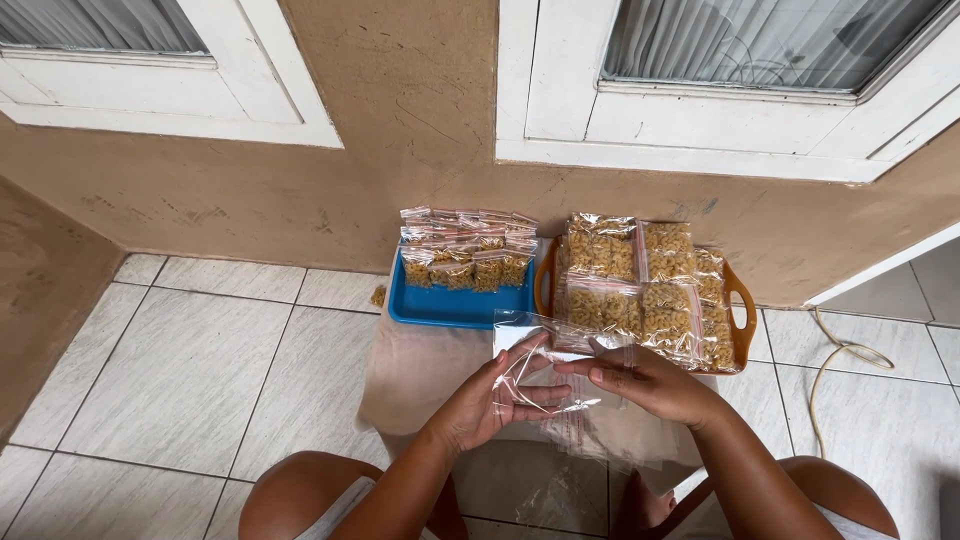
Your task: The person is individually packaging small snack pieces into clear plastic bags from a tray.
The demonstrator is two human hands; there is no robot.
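Now left hand (490,403) is half-curled, thumb & fingers pinching an empty clear zip bag (540,365) just above the worktop (410,375), w/ blue tray (455,305) of small filled bags behind. Right hand (650,385) grips the same bag's right side, fingers bent; orange tray (741,300) w/ bigger pasta bags beyond.

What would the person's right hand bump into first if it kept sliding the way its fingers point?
Probably the left hand: the right hand points leftward across the empty clear plastic zip bag both hold, though depth is unclear.
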